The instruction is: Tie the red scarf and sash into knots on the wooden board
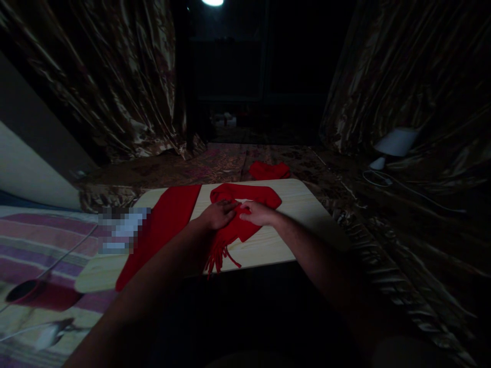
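Note:
A red scarf (251, 193) lies on the small wooden-topped table (295, 225), its upper part bent across and its fringe hanging toward the front edge. My left hand (220, 214) lies on the left part of it, fingers stretched out. Close beside it, my right hand (256, 212) rests on the scarf with fingers slightly bent and thumb apart. The fingertips of both hands nearly meet over the cloth. Left of my left arm, a flat red cloth (169, 209) stretches slantwise across the tabletop.
Behind the table lies another red cloth (269, 169). A white lamp (397, 142) with a cord stands at right. On the striped bedding (23, 232) at left are a dark red cup-like container (49, 296) and white cables. Patterned curtains (126, 76) hang behind; the room is dim.

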`<action>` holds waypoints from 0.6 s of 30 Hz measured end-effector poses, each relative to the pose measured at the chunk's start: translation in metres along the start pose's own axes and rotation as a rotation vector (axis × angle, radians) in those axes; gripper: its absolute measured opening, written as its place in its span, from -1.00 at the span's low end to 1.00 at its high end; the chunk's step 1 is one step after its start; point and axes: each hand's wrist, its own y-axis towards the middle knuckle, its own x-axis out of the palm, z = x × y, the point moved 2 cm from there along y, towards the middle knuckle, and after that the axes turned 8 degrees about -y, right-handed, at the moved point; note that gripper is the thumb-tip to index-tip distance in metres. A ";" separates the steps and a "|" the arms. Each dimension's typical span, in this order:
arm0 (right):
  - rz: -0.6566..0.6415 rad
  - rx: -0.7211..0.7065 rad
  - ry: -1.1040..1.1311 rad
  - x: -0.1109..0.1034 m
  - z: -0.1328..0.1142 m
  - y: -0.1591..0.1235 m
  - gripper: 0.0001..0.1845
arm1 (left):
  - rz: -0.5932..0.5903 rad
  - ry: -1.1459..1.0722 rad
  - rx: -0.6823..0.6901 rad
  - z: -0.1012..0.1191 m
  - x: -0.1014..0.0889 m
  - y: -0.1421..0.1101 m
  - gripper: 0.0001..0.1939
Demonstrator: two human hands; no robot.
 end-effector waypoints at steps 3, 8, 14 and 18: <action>0.132 -0.005 -0.119 -0.009 0.003 -0.004 -0.74 | -0.070 -0.021 0.025 -0.001 0.002 0.000 -0.39; 0.085 -0.108 -0.234 -0.017 0.010 -0.009 -0.53 | -0.111 -0.081 -0.037 0.003 -0.003 -0.002 -0.38; -0.107 -0.341 -0.098 -0.021 0.010 -0.010 -0.50 | -0.117 -0.096 -0.011 0.002 -0.004 0.000 -0.43; -0.163 -0.438 -0.009 -0.023 0.013 -0.013 -0.44 | -0.121 -0.115 -0.023 0.001 -0.003 0.002 -0.41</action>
